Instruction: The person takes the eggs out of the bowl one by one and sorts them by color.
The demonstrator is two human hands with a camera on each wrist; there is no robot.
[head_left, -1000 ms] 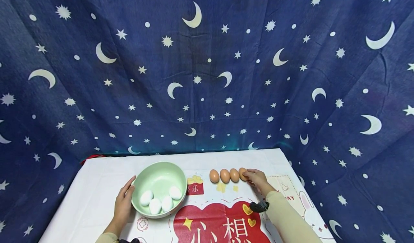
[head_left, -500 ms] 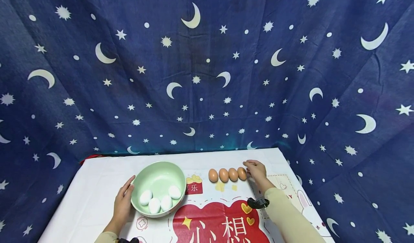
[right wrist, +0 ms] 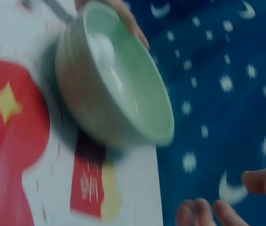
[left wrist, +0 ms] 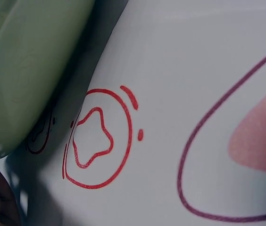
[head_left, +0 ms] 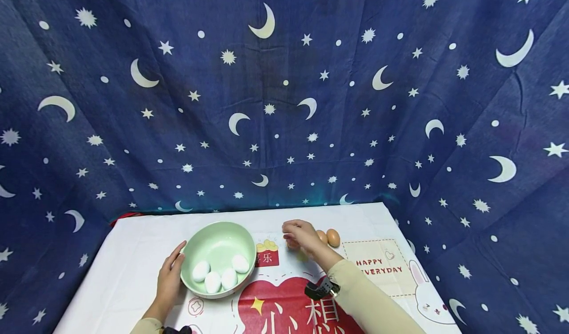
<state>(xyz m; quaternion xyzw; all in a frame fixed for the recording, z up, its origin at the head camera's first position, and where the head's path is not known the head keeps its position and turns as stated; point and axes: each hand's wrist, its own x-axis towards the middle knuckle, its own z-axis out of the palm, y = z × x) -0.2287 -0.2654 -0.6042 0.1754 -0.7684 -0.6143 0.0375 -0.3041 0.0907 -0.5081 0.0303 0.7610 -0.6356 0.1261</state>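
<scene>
My left hand (head_left: 169, 277) lies against the left side of a pale green bowl (head_left: 218, 237), fingers along its outside. Several white eggs (head_left: 212, 282) are grouped on the near side inside the bowl. To the right of it, my right hand (head_left: 304, 237) is over the left part of a row of brown eggs. Two brown eggs (head_left: 333, 237) show beyond this hand; the others in the row are hidden behind it. In the right wrist view, thumb and fingertips (right wrist: 201, 212) stand apart, with nothing visible between them.
The table has a white cloth (head_left: 133, 240) with a red printed cloud (head_left: 275, 304) and a "Happy Everyday" panel (head_left: 378, 265) at the right. A dark blue curtain (head_left: 266, 126) with moons and stars hangs right behind the table's far edge.
My right hand has let go of the rightmost brown egg, which stays in the row, and moved left over the row's left end. The left hand and the bowl have not moved.
</scene>
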